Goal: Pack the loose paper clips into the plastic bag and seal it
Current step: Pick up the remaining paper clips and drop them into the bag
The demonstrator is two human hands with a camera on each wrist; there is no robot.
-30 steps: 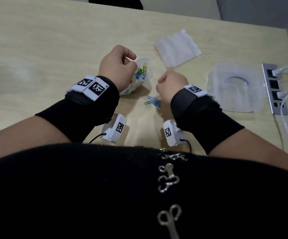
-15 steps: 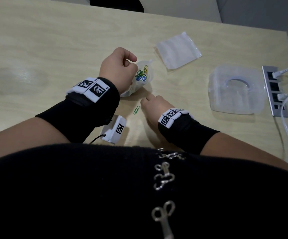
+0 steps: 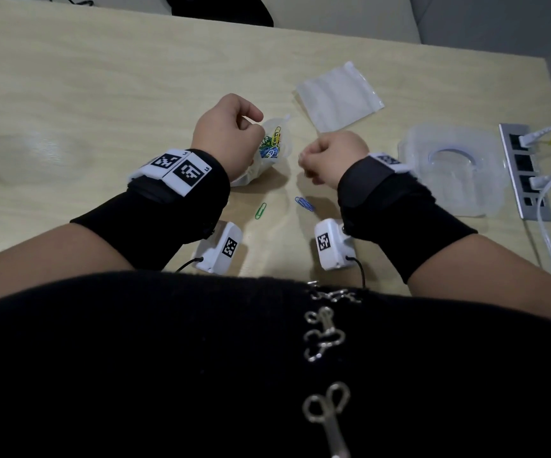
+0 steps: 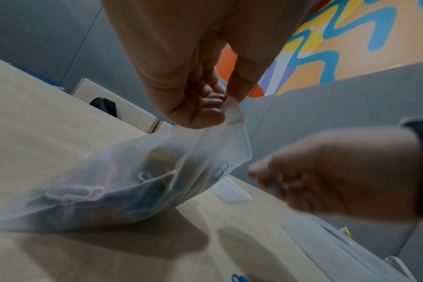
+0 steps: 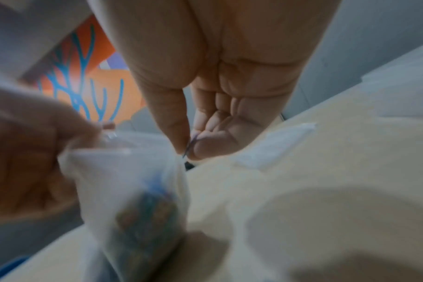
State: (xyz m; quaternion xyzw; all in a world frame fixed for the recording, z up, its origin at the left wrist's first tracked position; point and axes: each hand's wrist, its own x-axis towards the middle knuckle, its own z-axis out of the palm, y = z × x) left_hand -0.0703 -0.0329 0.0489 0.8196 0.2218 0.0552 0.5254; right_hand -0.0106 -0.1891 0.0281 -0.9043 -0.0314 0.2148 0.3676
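Observation:
My left hand [image 3: 231, 133] pinches the rim of a clear plastic bag [image 3: 275, 150] and holds its mouth open; coloured paper clips [image 3: 270, 145] lie inside. In the left wrist view the bag [image 4: 123, 183] sags onto the table under my left hand [image 4: 205, 106]. My right hand [image 3: 330, 157] hovers just right of the bag's mouth and pinches a thin paper clip [image 5: 190, 147] between thumb and forefinger [image 5: 200, 150]. A green clip [image 3: 260, 210] and blue clips [image 3: 304, 203] lie loose on the table between my wrists.
A second flat empty plastic bag [image 3: 338, 95] lies behind the hands. A clear plastic box [image 3: 452, 166] stands at the right, with a grey power strip [image 3: 525, 170] and white cables beyond it near the table's right edge.
My right hand was down on the table at the loose clips half a second ago; it has risen toward the bag's mouth pinching a clip. The left hand has kept the bag open.

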